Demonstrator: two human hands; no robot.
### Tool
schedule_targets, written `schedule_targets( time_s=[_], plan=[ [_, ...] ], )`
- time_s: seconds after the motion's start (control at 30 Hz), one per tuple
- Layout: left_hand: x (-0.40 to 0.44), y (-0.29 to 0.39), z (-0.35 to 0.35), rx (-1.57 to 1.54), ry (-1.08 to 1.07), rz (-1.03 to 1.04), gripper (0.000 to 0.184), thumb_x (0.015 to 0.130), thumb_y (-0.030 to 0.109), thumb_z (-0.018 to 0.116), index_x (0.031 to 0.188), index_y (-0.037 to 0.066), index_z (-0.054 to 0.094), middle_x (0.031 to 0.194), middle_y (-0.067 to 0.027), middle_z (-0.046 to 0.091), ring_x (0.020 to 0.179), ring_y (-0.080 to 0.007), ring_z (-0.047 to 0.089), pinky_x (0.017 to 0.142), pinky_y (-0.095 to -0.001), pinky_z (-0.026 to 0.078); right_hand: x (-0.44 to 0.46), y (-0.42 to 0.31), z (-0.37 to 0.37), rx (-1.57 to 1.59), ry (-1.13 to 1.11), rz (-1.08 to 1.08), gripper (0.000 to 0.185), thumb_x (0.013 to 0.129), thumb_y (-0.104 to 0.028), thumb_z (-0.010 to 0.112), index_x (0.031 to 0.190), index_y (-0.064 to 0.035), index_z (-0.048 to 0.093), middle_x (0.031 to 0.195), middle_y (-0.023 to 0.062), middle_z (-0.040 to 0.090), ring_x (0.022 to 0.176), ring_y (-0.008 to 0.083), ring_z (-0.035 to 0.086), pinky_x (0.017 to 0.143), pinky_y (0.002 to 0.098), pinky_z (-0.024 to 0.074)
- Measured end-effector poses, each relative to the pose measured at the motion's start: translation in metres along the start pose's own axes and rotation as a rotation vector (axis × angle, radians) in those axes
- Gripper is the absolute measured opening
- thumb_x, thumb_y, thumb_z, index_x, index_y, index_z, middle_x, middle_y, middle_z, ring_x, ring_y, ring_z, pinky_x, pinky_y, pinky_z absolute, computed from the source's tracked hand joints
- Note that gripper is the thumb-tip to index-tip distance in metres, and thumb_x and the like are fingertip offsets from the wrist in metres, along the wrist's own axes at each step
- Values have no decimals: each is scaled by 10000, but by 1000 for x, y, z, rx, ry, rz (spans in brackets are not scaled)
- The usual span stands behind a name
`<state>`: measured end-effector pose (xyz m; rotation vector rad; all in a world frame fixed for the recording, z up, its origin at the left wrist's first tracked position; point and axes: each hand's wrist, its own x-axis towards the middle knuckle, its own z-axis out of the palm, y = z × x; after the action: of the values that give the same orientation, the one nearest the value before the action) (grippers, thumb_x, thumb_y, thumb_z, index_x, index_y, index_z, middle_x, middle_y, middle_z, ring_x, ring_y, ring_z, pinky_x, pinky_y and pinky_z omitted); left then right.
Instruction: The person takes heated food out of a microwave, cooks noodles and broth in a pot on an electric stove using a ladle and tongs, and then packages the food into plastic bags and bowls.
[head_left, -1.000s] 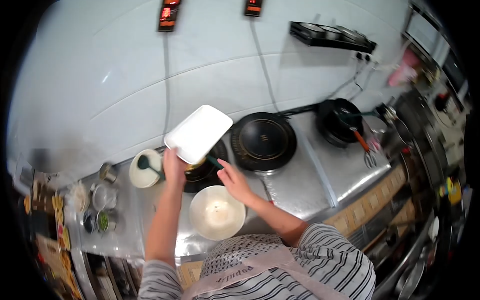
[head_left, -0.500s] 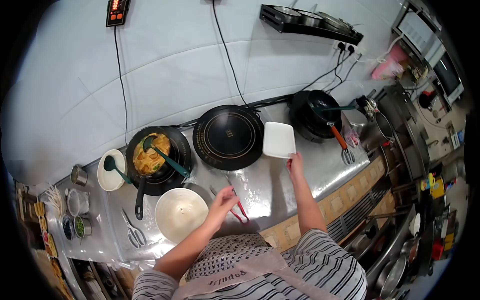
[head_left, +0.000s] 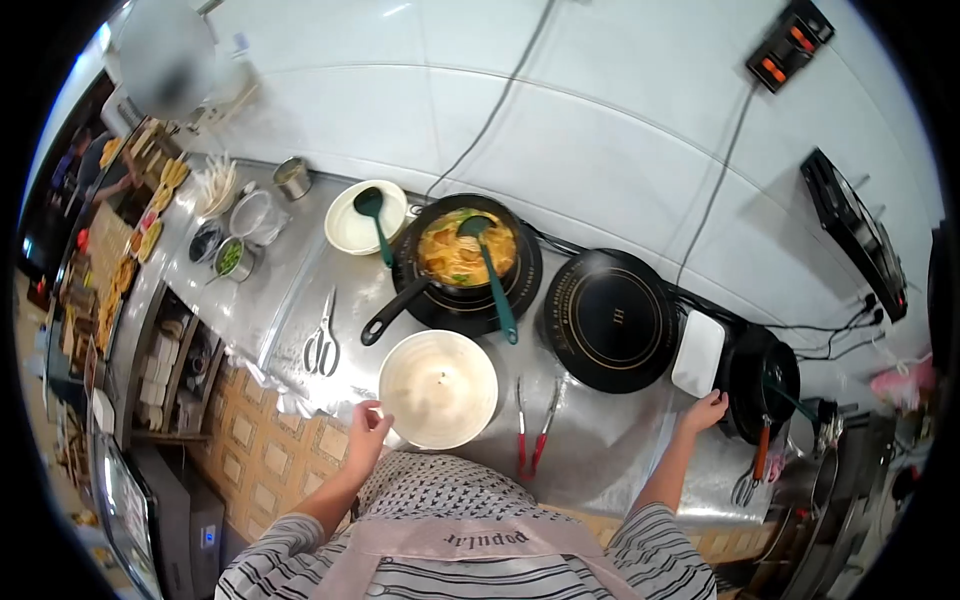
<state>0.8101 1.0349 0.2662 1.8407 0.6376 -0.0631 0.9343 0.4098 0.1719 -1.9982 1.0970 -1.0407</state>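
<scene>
Metal counter (head_left: 605, 445), pan (head_left: 398, 308), scissors (head_left: 322, 345) and tongs (head_left: 540, 447) around bowl (head_left: 440, 365), left grip (head_left: 368, 436) parted, right grip (head_left: 708, 409) pinching white tray (head_left: 700, 350)

At the left of the metal table (head_left: 265, 300), a cup of chopped greens (head_left: 234, 260) stands near a metal cup (head_left: 292, 178). Scissors (head_left: 323, 338) lie closer to the front. On the white wall (head_left: 620, 140), toward the right, are a control box (head_left: 790, 46) with orange buttons and a black shelf (head_left: 852, 228). Patterned tan tiles (head_left: 262, 437) cover the floor.

Tongs (head_left: 540, 449) partly block the counter (head_left: 604, 442) gap between bowl (head_left: 415, 400) and tray (head_left: 699, 353).
</scene>
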Motion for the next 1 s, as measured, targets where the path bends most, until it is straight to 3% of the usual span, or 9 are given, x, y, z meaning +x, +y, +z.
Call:
schedule_targets(
  time_s=[0.03,0.07,0.17,0.2,0.23,0.33,0.57,0.7,1.0],
  plan=[
    [10,-20,-4,-4,90,4,438,787,207,684,1103,18,447,749,-24,473,665,-110,452,576,-244,397,-24,-53,-10,136,17,-102,368,915,-226,489,1126,75,520,1066,193,581,946,295,564,862,338,436],
    [19,-36,-1,35,103,-52,477,784,242,685,1119,12,435,767,-35,495,669,-112,471,570,-244,404,-46,-70,4,217,-22,-250,308,922,-201,459,1101,29,557,990,129,604,850,209,571,775,325,459],
    [38,-51,-6,72,25,-241,580,778,355,677,1153,-5,420,824,-68,559,673,-121,532,545,-240,423,-158,-204,9,473,-761,-289,270,896,-186,539,1115,-36,582,842,20,598,723,107,536,689,242,449],
    [41,-42,-1,20,-69,-322,605,777,399,666,1154,-9,428,847,-81,580,671,-125,556,534,-237,430,-195,-259,-1,481,-952,-333,337,851,-204,607,1151,-54,577,873,46,601,717,127,539,667,257,451],
    [43,-38,3,-33,-164,-400,633,776,444,655,1155,-14,437,869,-94,601,668,-129,580,522,-233,438,-216,-276,15,315,-933,-752,463,781,-226,685,1201,-80,552,918,105,590,757,201,552,688,304,457],
    [57,-58,5,-105,-564,-490,505,855,419,551,1137,4,500,889,-112,640,641,-146,628,492,-213,451,-274,-326,29,-61,-982,-933,646,755,-217,676,1334,-132,401,880,165,542,841,332,554,723,420,451],
    [46,-89,-23,-319,-430,-450,364,882,339,508,886,-10,613,682,-91,651,543,-148,624,438,-214,448,-290,-330,16,-130,-948,-929,473,780,-112,577,1246,-145,504,844,159,554,735,342,583,647,437,475],
    [49,-109,-54,-332,-360,-412,357,872,325,524,839,-19,617,645,-92,635,486,-143,597,415,-226,434,-283,-346,-28,-85,-911,-895,428,753,-112,589,1179,-130,561,852,172,589,770,361,594,678,441,483],
    [3,-124,-134,-393,-155,-375,307,866,282,529,834,-12,612,588,-76,591,418,-141,523,388,-254,389,-289,-375,11,-77,-946,-786,378,733,-106,590,1110,-83,611,940,206,631,889,358,601,801,407,471]
  ],
)
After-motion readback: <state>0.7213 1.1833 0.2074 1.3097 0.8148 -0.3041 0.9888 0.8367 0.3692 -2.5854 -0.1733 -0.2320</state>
